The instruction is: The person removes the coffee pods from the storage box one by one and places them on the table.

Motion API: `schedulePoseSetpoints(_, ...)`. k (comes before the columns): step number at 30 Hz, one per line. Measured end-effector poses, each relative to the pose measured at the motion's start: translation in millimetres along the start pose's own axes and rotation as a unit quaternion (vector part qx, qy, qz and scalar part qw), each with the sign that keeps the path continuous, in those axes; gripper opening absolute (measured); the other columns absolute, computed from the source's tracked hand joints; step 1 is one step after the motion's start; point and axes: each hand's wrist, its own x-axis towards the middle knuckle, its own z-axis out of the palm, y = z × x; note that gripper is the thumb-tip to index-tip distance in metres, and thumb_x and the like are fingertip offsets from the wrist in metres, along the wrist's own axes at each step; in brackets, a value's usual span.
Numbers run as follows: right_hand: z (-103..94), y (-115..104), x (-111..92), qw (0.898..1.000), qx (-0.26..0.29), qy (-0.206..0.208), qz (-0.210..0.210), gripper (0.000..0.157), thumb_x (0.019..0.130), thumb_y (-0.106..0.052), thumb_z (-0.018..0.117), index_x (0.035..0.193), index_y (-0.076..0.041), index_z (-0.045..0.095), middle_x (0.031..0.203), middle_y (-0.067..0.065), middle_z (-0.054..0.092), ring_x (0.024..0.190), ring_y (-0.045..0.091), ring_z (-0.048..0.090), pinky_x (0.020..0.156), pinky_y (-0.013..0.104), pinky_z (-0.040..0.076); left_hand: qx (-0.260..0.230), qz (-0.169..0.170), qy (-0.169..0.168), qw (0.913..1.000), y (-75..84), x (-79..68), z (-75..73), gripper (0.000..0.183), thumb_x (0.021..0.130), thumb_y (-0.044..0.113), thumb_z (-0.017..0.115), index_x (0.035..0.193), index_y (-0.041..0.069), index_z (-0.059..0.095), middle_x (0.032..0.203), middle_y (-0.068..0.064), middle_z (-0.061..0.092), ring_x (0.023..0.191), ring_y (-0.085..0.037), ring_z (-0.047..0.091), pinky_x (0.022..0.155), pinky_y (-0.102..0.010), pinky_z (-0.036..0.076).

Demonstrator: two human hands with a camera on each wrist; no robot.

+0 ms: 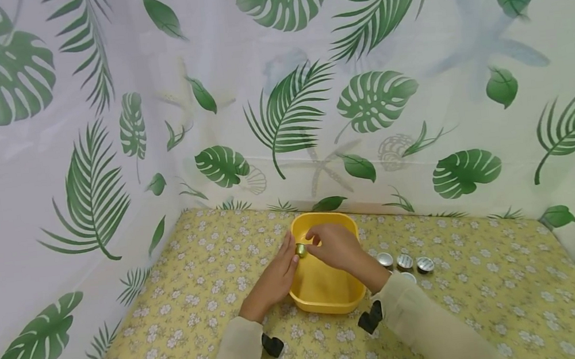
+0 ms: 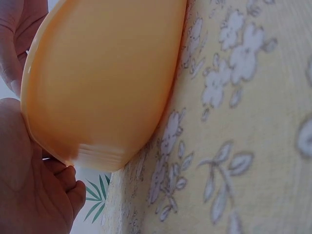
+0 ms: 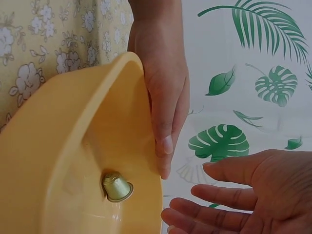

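A small green-gold coffee capsule sits inside the yellow plastic basin, close to its left wall. In the head view the capsule shows between my two hands. My left hand rests along the basin's left rim from outside, fingers mostly extended. Over the basin's far half is my right hand, apart from the capsule. The right wrist view shows that right hand with its fingers spread and nothing in them. Close up in the left wrist view, my left hand touches the basin's wall.
Several capsules with silver lids stand on the table right of the basin, one partly behind my right sleeve. A yellow flowered cloth covers the table. Leaf-printed white sheeting rises behind the basin and along both sides.
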Motion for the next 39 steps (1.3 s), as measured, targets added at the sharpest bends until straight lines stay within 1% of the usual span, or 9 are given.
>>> schedulePoseSetpoints(3, 1.6, -1.5, 2.6, 1.000, -0.007, -0.006, -0.004, 0.028, 0.095, -0.024, 0.074, 0.114, -0.004, 0.075, 0.101, 0.008, 0.074, 0.086, 0.022, 0.068, 0.076, 0.039, 0.057, 0.001, -0.006, -0.002, 1.0000, -0.7, -0.9, -0.8, 0.057, 0.114, 0.028, 0.026, 0.163, 0.006, 0.007, 0.169, 0.002, -0.008, 0.154, -0.022, 0.010, 0.123, -0.046, 0.020)
schedulePoseSetpoints(8, 4.1, 0.0, 8.4, 1.000, -0.019, -0.013, -0.003, 0.026, 0.095, -0.023, 0.074, 0.113, -0.004, 0.075, 0.104, 0.010, 0.074, 0.088, 0.023, 0.068, 0.078, 0.040, 0.057, -0.006, -0.005, -0.001, 1.0000, -0.6, -0.9, -1.1, 0.056, 0.114, 0.029, 0.027, 0.163, 0.007, 0.008, 0.168, 0.004, -0.008, 0.154, -0.020, 0.009, 0.123, -0.044, 0.019)
schedulePoseSetpoints(11, 6.1, 2.0, 13.2, 0.999, -0.026, -0.018, -0.004, 0.027, 0.094, -0.023, 0.074, 0.112, -0.003, 0.075, 0.105, 0.011, 0.074, 0.089, 0.023, 0.068, 0.079, 0.041, 0.057, -0.006, 0.001, 0.003, 1.0000, 0.2, -0.7, -1.0, 0.056, 0.114, 0.027, 0.028, 0.162, 0.005, 0.009, 0.169, 0.000, -0.007, 0.155, -0.022, 0.009, 0.123, -0.045, 0.019)
schedulePoseSetpoints(15, 8.4, 4.9, 19.2, 0.999, -0.033, -0.032, 0.009, 0.028, 0.094, -0.023, 0.074, 0.114, -0.003, 0.075, 0.105, 0.011, 0.075, 0.090, 0.023, 0.068, 0.079, 0.040, 0.057, -0.008, 0.010, 0.002, 0.9999, 0.6, -1.2, -0.1, 0.056, 0.114, 0.024, 0.028, 0.162, 0.001, 0.009, 0.170, -0.010, -0.003, 0.155, -0.027, 0.010, 0.122, -0.049, 0.020)
schedulePoseSetpoints(18, 9.5, 6.3, 23.5, 0.998, -0.042, -0.043, 0.013, 0.030, 0.094, -0.024, 0.073, 0.115, -0.002, 0.074, 0.106, 0.010, 0.075, 0.091, 0.023, 0.069, 0.080, 0.039, 0.058, -0.009, 0.010, -0.001, 0.9999, 0.2, -1.9, 0.7, 0.056, 0.114, 0.023, 0.028, 0.162, 0.000, 0.009, 0.170, -0.013, -0.002, 0.155, -0.027, 0.010, 0.122, -0.050, 0.021)
schedulePoseSetpoints(24, 10.3, 7.0, 31.0, 0.997, -0.055, -0.058, 0.007, 0.031, 0.095, -0.023, 0.073, 0.118, -0.003, 0.073, 0.109, 0.009, 0.074, 0.095, 0.024, 0.069, 0.083, 0.041, 0.057, -0.003, 0.002, -0.006, 1.0000, 0.4, -2.0, 0.0, 0.057, 0.114, 0.025, 0.028, 0.163, 0.005, 0.006, 0.171, -0.007, -0.005, 0.155, -0.023, 0.007, 0.123, -0.047, 0.019)
schedulePoseSetpoints(29, 13.8, 8.6, 36.6, 0.996, -0.065, -0.069, 0.004, 0.032, 0.094, -0.023, 0.075, 0.119, -0.002, 0.073, 0.115, 0.011, 0.073, 0.100, 0.027, 0.069, 0.087, 0.043, 0.057, -0.003, 0.004, -0.006, 1.0000, 0.9, -2.0, -0.7, 0.057, 0.114, 0.025, 0.028, 0.163, 0.005, 0.006, 0.169, -0.003, -0.007, 0.155, -0.024, 0.008, 0.123, -0.048, 0.020)
schedulePoseSetpoints(33, 18.2, 9.1, 41.4, 0.994, -0.069, -0.079, 0.014, 0.033, 0.094, -0.023, 0.075, 0.120, -0.003, 0.073, 0.119, 0.010, 0.072, 0.104, 0.028, 0.068, 0.090, 0.044, 0.056, -0.003, 0.003, -0.002, 1.0000, 3.0, -1.7, -2.8, 0.056, 0.114, 0.026, 0.027, 0.163, 0.005, 0.007, 0.169, -0.001, -0.008, 0.155, -0.023, 0.008, 0.123, -0.047, 0.019)
schedulePoseSetpoints(39, 26.7, 11.5, 47.5, 0.992, -0.069, -0.096, 0.034, 0.035, 0.093, -0.021, 0.076, 0.123, -0.003, 0.072, 0.122, 0.010, 0.071, 0.107, 0.027, 0.067, 0.093, 0.044, 0.055, -0.008, 0.007, 0.000, 0.9999, 3.4, -1.9, -2.9, 0.057, 0.114, 0.027, 0.027, 0.162, 0.004, 0.006, 0.169, -0.002, -0.008, 0.155, -0.023, 0.007, 0.123, -0.046, 0.018)
